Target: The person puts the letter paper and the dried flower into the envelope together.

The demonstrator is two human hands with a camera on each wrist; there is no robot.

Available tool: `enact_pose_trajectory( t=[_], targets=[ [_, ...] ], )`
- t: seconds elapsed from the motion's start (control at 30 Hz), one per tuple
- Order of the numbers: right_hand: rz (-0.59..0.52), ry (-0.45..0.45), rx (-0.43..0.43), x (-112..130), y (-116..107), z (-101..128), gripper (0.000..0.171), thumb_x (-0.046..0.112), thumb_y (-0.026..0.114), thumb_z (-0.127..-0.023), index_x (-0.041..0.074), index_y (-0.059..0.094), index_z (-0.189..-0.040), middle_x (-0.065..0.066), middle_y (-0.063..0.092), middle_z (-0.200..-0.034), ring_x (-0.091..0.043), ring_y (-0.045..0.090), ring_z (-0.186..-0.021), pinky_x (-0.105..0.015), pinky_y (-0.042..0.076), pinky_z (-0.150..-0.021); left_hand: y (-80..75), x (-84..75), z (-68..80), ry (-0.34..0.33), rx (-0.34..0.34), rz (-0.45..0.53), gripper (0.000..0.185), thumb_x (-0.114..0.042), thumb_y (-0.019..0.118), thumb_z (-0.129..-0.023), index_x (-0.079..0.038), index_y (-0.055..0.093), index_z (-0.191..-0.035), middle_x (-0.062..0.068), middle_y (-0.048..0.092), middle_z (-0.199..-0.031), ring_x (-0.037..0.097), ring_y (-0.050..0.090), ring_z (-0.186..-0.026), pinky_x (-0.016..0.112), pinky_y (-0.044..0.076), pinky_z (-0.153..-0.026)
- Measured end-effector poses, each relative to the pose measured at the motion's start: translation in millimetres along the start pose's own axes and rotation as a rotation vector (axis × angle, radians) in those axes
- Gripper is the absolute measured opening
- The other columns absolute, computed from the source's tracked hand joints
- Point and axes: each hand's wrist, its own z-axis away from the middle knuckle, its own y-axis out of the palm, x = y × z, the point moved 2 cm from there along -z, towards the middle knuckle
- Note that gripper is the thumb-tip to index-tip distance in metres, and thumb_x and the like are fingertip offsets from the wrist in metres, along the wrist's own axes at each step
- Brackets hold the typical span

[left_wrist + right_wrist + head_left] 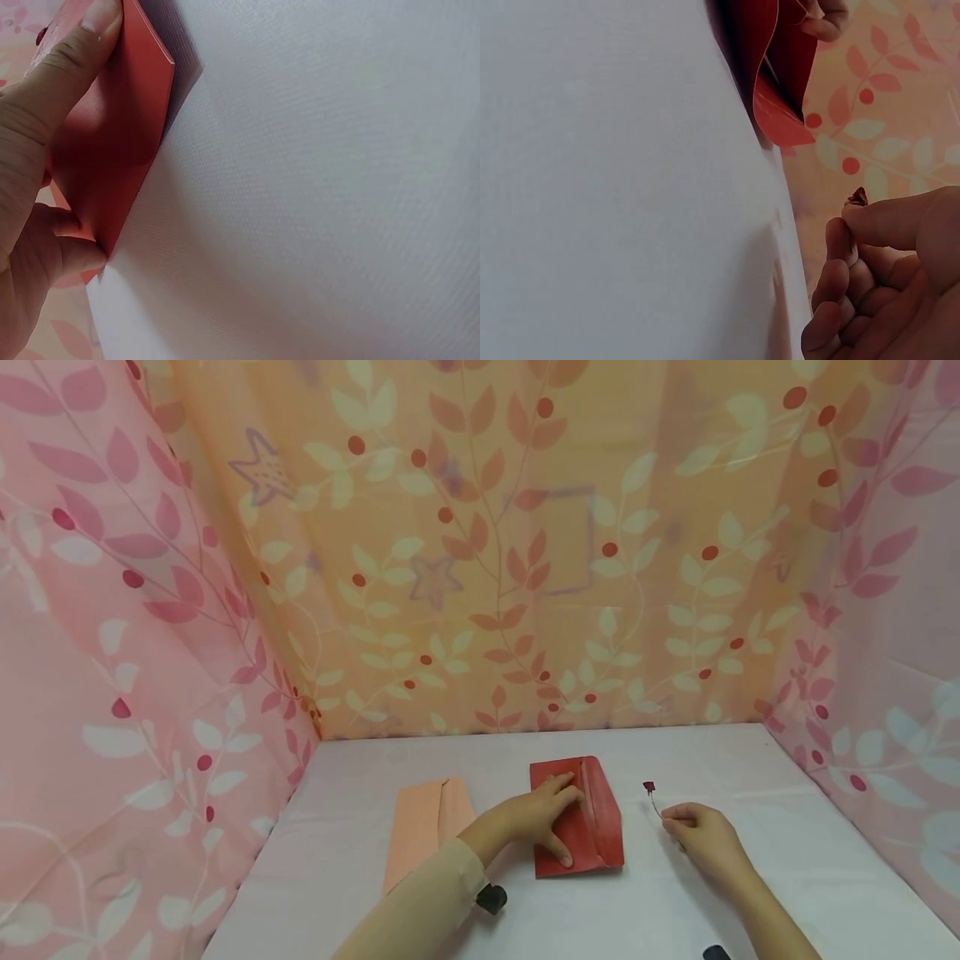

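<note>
My left hand (pixel 538 814) rests on a red envelope (pixel 553 842), thumb near its front edge and fingers spread toward its far side. The envelope's flap (pixel 603 814) is folded out to the right. In the right wrist view the mouth of the envelope (pixel 791 71) gapes, with fingertips at its upper edge. From the left wrist, the thumb (pixel 71 64) lies across the red paper. To the right of the envelope, my right hand (pixel 701 839) pinches the thin stem of a small dark red flower (pixel 649 787) between thumb and forefinger. Its bloom points away from me.
A peach envelope (pixel 416 822) lies left of the red one, partly hidden by the left forearm. Everything rests on a white-covered table (pixel 360 760). Leaf-patterned curtains (pixel 480 568) enclose the back and both sides. Black wrist devices (pixel 492 898) show below the hands.
</note>
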Motion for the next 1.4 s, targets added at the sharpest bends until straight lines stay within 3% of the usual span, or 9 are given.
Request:
enact_pose_trajectory(
  t=[0.17, 0.47, 0.73, 1.23, 1.4],
  targets=[
    [-0.034, -0.004, -0.002, 5.8, 8.7, -1.6, 0.031, 0.02, 0.069, -0.098, -0.003, 0.071, -0.119, -0.009, 0.075, -0.095, -0.014, 0.063, -0.074, -0.026, 0.051, -0.061, -1.2, -1.7, 1.9, 0.006, 0.002, -0.005, 0.091, -0.052, 0.091, -0.068, -0.04, 0.042, -0.144, -0.007, 0.018, -0.169, 0.027, 0.02, -0.157, 0.039, 0.055, -0.1],
    [-0.088, -0.002, -0.005, 16.5, 17.9, -7.5, 0.027, 0.019, 0.071, -0.096, -0.002, 0.074, -0.112, -0.005, 0.072, -0.085, -0.012, 0.058, -0.069, -0.026, 0.048, -0.058, -2.4, -4.0, 2.9, 0.002, 0.0, -0.013, 0.09, -0.053, 0.091, -0.068, -0.041, 0.041, -0.143, -0.006, 0.018, -0.169, 0.026, 0.02, -0.156, 0.039, 0.055, -0.101],
    [-0.134, -0.004, 0.049, 22.1, 29.0, -14.7, 0.027, 0.017, 0.068, -0.098, -0.006, 0.071, -0.111, -0.007, 0.07, -0.083, -0.016, 0.058, -0.071, -0.027, 0.048, -0.057, 0.1, -2.8, 2.0, 0.006, -0.003, -0.009, 0.092, -0.054, 0.091, -0.068, -0.04, 0.041, -0.144, -0.006, 0.018, -0.169, 0.026, 0.02, -0.157, 0.039, 0.055, -0.1],
    [-0.136, 0.023, 0.087, 38.3, 47.0, -25.8, 0.023, 0.016, 0.064, -0.099, -0.003, 0.072, -0.109, -0.008, 0.071, -0.087, -0.018, 0.061, -0.075, -0.029, 0.051, -0.061, -3.7, -2.7, 1.6, 0.009, -0.001, -0.024, 0.091, -0.054, 0.09, -0.068, -0.04, 0.041, -0.144, -0.005, 0.018, -0.17, 0.026, 0.021, -0.156, 0.041, 0.053, -0.103],
    [-0.148, 0.058, 0.103, 41.5, 54.7, -26.0, 0.023, 0.018, 0.065, -0.098, -0.002, 0.071, -0.108, -0.008, 0.068, -0.082, -0.019, 0.059, -0.07, -0.032, 0.051, -0.057, -4.3, -4.9, 3.4, 0.003, 0.002, -0.015, 0.092, -0.052, 0.091, -0.069, -0.039, 0.041, -0.145, -0.005, 0.018, -0.17, 0.024, 0.022, -0.156, 0.042, 0.053, -0.104]
  ],
)
